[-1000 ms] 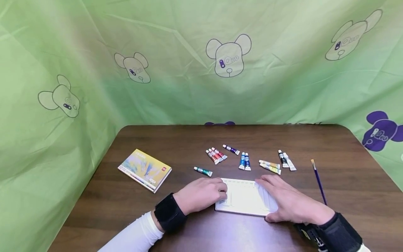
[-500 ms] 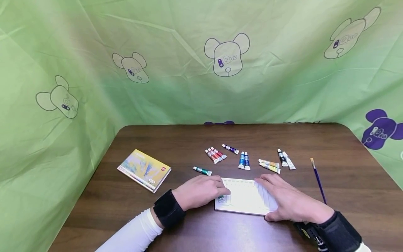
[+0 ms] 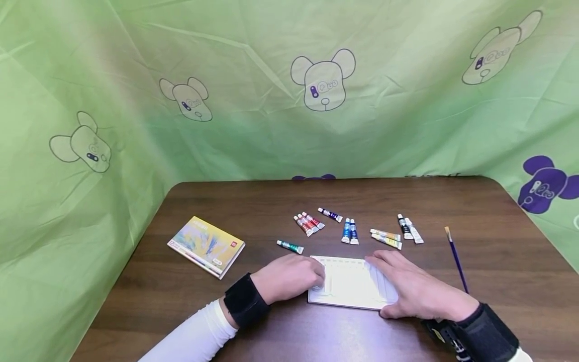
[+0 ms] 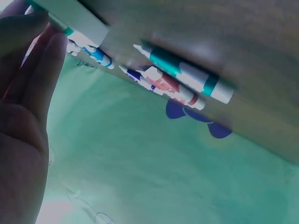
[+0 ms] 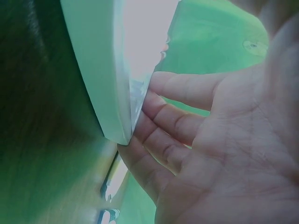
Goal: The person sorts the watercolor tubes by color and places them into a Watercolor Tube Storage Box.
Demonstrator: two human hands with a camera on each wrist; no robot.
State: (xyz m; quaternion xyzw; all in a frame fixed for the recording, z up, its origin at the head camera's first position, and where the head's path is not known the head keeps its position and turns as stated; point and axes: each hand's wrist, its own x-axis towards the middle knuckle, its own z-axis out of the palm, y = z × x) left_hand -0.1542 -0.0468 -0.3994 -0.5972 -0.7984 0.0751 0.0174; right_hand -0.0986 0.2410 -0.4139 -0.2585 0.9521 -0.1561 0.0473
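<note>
1. Across the dark wood bench [image 3: 253, 196], pretty much dead between both hands, sits the white tray [image 3: 357, 286], long axis running left to right.
2. Right hand [image 3: 413, 289] has a hold on its right end, thumb by the near corner.
3. Left hand [image 3: 289, 275] is curled over the left end; honestly can't tell if it's grasping anything.
4. Green tube [image 3: 289, 247] lies just past the left hand, so that's the nearer one.

"Qee" [image 3: 328, 86] stands on mouse heads [image 3: 324, 75] of the green backdrop [image 3: 253, 151]; lettering on the yellow book [image 3: 206, 246] is unreadable.
</note>
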